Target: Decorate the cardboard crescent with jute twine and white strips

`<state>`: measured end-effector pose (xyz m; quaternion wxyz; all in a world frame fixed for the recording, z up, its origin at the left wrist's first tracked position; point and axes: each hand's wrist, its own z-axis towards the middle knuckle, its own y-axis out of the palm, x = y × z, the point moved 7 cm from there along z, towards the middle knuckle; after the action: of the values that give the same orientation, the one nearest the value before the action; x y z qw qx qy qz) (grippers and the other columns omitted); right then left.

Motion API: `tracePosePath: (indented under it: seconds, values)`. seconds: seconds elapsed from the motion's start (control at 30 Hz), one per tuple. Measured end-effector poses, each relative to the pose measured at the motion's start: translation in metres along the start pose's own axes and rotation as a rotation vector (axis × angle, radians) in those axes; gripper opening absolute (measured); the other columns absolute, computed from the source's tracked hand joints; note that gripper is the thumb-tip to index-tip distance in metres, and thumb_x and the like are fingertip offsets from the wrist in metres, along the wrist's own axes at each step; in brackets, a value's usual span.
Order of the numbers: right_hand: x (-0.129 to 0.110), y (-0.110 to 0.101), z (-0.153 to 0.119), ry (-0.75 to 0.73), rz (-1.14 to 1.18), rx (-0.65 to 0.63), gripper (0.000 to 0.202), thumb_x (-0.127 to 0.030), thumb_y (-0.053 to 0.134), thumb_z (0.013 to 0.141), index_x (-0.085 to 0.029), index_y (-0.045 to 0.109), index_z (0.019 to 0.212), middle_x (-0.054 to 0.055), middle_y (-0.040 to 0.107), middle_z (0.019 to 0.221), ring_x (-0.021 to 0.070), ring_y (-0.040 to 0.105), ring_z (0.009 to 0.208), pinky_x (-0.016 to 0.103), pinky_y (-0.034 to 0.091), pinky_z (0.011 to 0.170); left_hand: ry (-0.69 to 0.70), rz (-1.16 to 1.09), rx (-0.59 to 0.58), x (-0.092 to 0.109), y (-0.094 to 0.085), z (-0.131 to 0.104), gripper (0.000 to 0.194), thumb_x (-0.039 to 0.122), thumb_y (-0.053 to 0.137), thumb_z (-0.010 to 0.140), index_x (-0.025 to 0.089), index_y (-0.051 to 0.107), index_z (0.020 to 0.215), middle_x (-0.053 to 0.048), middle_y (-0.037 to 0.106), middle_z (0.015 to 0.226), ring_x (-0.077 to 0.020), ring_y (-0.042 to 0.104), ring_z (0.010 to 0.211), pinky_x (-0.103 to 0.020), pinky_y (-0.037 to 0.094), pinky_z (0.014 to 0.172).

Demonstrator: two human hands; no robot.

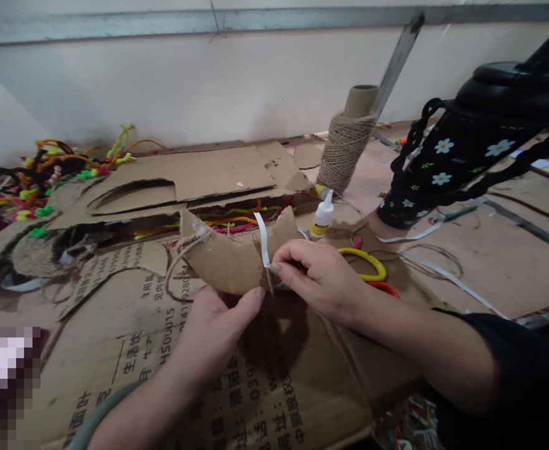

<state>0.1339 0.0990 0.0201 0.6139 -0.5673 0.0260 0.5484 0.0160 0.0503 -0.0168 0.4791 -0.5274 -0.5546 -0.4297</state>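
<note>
My left hand (225,322) grips the lower edge of a curved, crescent-shaped cardboard piece (227,262), thumb on the near face, other fingers hidden behind it. A length of twine (175,269) loops off the piece's left end, where a shiny patch shows. Over the middle of the crescent, my right hand (318,278) pinches the lower end of a narrow white strip (262,234) between thumb and forefinger. The strip stands up from the fingertips against the cardboard. Just beyond my right hand stands a small white glue bottle (322,215) with a pointed nozzle and yellow label.
Scissors with yellow and red handles (372,265) lie right of my hand. Behind stand a twine spool (349,144) and a black flowered tumbler (443,156). Printed cardboard (162,375) covers the table. Cut cardboard (208,169) and colourful pipe cleaners (49,169) lie at the back left.
</note>
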Motion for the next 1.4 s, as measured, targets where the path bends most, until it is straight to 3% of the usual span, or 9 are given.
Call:
tracePosePath:
  seconds: [0.17, 0.37, 0.6, 0.83, 0.9, 1.0, 1.13, 1.3, 1.4]
  values:
    - [-0.001, 0.0, 0.0, -0.016, -0.024, 0.017, 0.013, -0.019, 0.052, 0.083, -0.016, 0.058, 0.072, -0.002, 0.058, 0.064, 0.0089, 0.051, 0.059, 0.021, 0.037, 0.057, 0.019, -0.014, -0.013, 0.0, 0.002, 0.0, 0.02, 0.026, 0.064, 0.072, 0.019, 0.073, 0.089, -0.006, 0.073, 0.091, -0.0249, 0.066, 0.087, -0.035, 0.05, 0.082]
    - [-0.012, 0.004, -0.006, -0.175, -0.086, 0.014, 0.02, -0.024, 0.048, 0.088, -0.014, 0.064, 0.08, 0.0, 0.06, 0.067, 0.0096, 0.054, 0.061, 0.02, 0.039, 0.058, 0.03, -0.006, -0.047, 0.001, 0.005, 0.0, 0.022, 0.022, 0.06, 0.075, 0.02, 0.07, 0.095, -0.003, 0.072, 0.097, -0.0221, 0.063, 0.093, -0.033, 0.048, 0.087]
    - [-0.018, 0.001, -0.011, -0.306, -0.136, 0.082, 0.023, -0.021, 0.044, 0.09, -0.013, 0.065, 0.092, 0.002, 0.061, 0.07, 0.0088, 0.055, 0.063, 0.018, 0.041, 0.058, 0.016, -0.125, -0.022, -0.007, -0.002, 0.001, 0.028, 0.025, 0.062, 0.077, 0.018, 0.068, 0.103, -0.006, 0.07, 0.104, -0.0258, 0.062, 0.1, -0.039, 0.045, 0.094]
    - [-0.024, 0.01, -0.019, -0.37, -0.421, 0.014, 0.028, -0.02, 0.042, 0.09, -0.017, 0.062, 0.109, 0.0, 0.058, 0.064, 0.0098, 0.048, 0.052, 0.022, 0.031, 0.046, 0.016, -0.253, 0.007, -0.005, -0.001, -0.002, 0.033, 0.025, 0.063, 0.077, 0.018, 0.065, 0.11, -0.006, 0.068, 0.11, -0.0264, 0.059, 0.107, -0.042, 0.041, 0.101]
    - [-0.026, 0.011, -0.019, -0.356, -0.376, -0.002, 0.032, -0.017, 0.042, 0.089, -0.013, 0.059, 0.115, 0.001, 0.06, 0.065, 0.0107, 0.05, 0.052, 0.022, 0.034, 0.047, 0.034, -0.294, 0.016, -0.004, -0.001, -0.001, 0.037, 0.024, 0.064, 0.078, 0.019, 0.062, 0.114, -0.007, 0.066, 0.114, -0.0261, 0.058, 0.109, -0.042, 0.04, 0.101]
    - [-0.023, 0.011, -0.015, -0.251, -0.133, -0.069, 0.036, -0.013, 0.04, 0.087, -0.008, 0.058, 0.117, 0.006, 0.068, 0.077, 0.0113, 0.059, 0.063, 0.021, 0.044, 0.057, 0.046, -0.319, 0.034, -0.006, -0.004, 0.001, 0.043, 0.023, 0.066, 0.076, 0.018, 0.059, 0.118, -0.008, 0.066, 0.115, -0.026, 0.058, 0.109, -0.041, 0.041, 0.1]
    - [-0.015, 0.011, -0.01, -0.12, 0.119, -0.132, 0.035, -0.01, 0.043, 0.084, -0.011, 0.061, 0.113, 0.001, 0.07, 0.076, 0.0079, 0.06, 0.061, 0.018, 0.047, 0.058, 0.042, -0.315, 0.057, -0.007, -0.005, 0.004, 0.044, 0.023, 0.068, 0.074, 0.016, 0.06, 0.116, -0.009, 0.067, 0.112, -0.0254, 0.06, 0.108, -0.039, 0.043, 0.097]
    - [-0.029, -0.013, -0.015, -0.354, -0.094, 0.142, 0.028, -0.009, 0.045, 0.084, -0.009, 0.063, 0.106, 0.007, 0.066, 0.084, 0.0113, 0.06, 0.073, 0.023, 0.05, 0.063, 0.016, -0.217, 0.129, -0.009, -0.01, 0.002, 0.04, 0.024, 0.069, 0.073, 0.019, 0.062, 0.112, -0.006, 0.07, 0.104, -0.0268, 0.061, 0.105, -0.04, 0.045, 0.095]
    - [-0.036, -0.021, -0.022, -0.464, -0.176, 0.244, 0.027, -0.006, 0.049, 0.083, -0.01, 0.061, 0.106, 0.012, 0.063, 0.105, 0.014, 0.06, 0.096, 0.025, 0.052, 0.08, 0.048, -0.077, 0.162, -0.008, -0.014, 0.0, 0.035, 0.027, 0.069, 0.072, 0.022, 0.064, 0.107, -0.004, 0.07, 0.102, -0.0265, 0.06, 0.105, -0.038, 0.044, 0.095]
